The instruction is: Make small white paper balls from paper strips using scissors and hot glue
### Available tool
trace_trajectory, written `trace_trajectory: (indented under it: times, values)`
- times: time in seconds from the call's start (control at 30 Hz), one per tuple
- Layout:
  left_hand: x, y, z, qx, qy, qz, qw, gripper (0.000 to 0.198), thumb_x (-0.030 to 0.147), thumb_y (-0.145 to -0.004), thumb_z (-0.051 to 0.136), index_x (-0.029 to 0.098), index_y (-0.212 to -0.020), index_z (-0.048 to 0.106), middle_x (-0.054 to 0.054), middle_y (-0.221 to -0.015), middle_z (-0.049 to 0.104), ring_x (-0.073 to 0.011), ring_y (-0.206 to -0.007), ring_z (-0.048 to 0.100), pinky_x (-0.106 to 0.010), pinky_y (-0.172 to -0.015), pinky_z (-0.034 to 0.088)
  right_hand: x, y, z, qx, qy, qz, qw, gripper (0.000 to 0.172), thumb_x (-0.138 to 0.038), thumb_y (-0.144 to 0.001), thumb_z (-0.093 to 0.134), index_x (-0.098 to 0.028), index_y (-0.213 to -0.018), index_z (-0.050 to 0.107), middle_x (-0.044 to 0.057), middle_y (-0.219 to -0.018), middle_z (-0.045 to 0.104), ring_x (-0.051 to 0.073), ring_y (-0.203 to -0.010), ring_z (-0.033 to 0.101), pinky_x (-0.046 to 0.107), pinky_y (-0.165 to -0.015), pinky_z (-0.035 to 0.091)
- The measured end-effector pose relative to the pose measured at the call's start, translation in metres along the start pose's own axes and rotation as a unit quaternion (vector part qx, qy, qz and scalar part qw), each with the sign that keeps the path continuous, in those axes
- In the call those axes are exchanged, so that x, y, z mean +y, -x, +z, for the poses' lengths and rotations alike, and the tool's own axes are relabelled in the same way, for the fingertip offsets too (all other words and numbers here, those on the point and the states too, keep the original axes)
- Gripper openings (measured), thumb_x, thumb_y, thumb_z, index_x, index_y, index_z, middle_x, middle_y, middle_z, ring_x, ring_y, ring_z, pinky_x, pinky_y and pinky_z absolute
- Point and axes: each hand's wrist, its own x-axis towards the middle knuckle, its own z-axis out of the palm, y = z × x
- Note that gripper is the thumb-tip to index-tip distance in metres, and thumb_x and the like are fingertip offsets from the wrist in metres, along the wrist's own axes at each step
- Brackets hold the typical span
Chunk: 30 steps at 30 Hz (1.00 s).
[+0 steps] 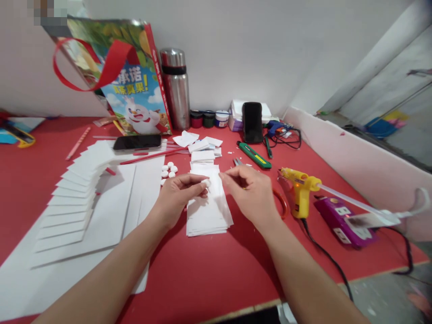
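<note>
My left hand [184, 193] pinches a small white round piece [206, 182] between thumb and fingers. It hovers over a stack of white paper strips [207, 220]. To the right, my right hand [248, 191] has its thumb and index finger pressed together at the strips' edge. Whatever may be in that pinch is too small to make out. Several white round pieces [168, 169] lie just left of the strips. Folded white paper pieces [202, 155] are heaped behind them. Scissors with an orange handle [281, 202] are partly hidden by my right hand.
On the right are a yellow glue gun [300, 189], a purple power strip [344, 220] and a green cutter [254, 155]. Fanned white cards [67, 207] cover the left. A phone [137, 142], steel flask [176, 90] and picture bag [135, 85] stand behind on the red table [202, 279].
</note>
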Motion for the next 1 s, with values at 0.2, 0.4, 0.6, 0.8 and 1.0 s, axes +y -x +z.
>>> trace_trajectory:
  times: [0.2,0.4,0.6,0.8,1.0]
  values:
    - [-0.003,-0.003,-0.004,0.003,0.028,-0.001,1.000,0.024,0.026,-0.072,0.083,0.013,-0.092,0.077,-0.004,-0.074,0.072,-0.0121,-0.068,0.065,-0.026,-0.072,0.053,-0.023,0.028,-0.065,-0.076,0.210,-0.040,0.974,0.013,-0.030,-0.093,0.055,-0.023,-0.089,0.066,0.006,-0.091,0.072,0.023,-0.080,0.066,0.034,-0.071,0.044]
    - [-0.003,-0.004,-0.005,0.007,0.026,0.005,1.000,0.026,0.027,-0.071,0.083,0.013,-0.092,0.078,-0.006,-0.076,0.073,-0.0139,-0.069,0.066,-0.029,-0.072,0.055,0.020,0.079,-0.104,-0.005,0.451,0.048,0.891,0.048,-0.061,-0.095,0.036,-0.020,-0.087,0.060,0.014,-0.074,0.066,0.030,-0.065,0.062,0.039,-0.058,0.041]
    - [-0.001,-0.002,-0.004,-0.003,0.024,0.009,1.000,0.026,0.025,-0.071,0.084,0.014,-0.094,0.078,-0.004,-0.076,0.073,-0.0127,-0.068,0.066,-0.027,-0.072,0.055,0.061,0.069,-0.099,0.028,0.450,0.127,0.883,0.049,-0.058,-0.093,0.039,-0.014,-0.098,0.061,0.020,-0.090,0.065,0.035,-0.088,0.063,0.043,-0.071,0.047]
    - [-0.001,-0.002,-0.005,-0.007,0.020,0.013,1.000,0.026,0.026,-0.073,0.082,0.013,-0.095,0.077,-0.004,-0.075,0.073,-0.0134,-0.069,0.066,-0.028,-0.073,0.055,0.087,0.043,-0.096,0.039,0.406,0.217,0.887,0.029,-0.046,-0.084,0.052,-0.026,-0.063,0.048,0.010,-0.060,0.057,0.029,-0.062,0.058,0.039,-0.059,0.040]
    - [0.000,-0.004,-0.005,0.011,0.038,0.006,0.999,0.030,0.024,-0.071,0.082,0.013,-0.097,0.074,-0.004,-0.077,0.073,-0.0135,-0.069,0.067,-0.030,-0.074,0.055,0.049,0.054,-0.093,0.133,0.310,0.215,0.917,0.034,-0.045,-0.084,0.057,-0.026,-0.056,0.052,0.012,-0.062,0.063,0.028,-0.063,0.058,0.040,-0.061,0.041]
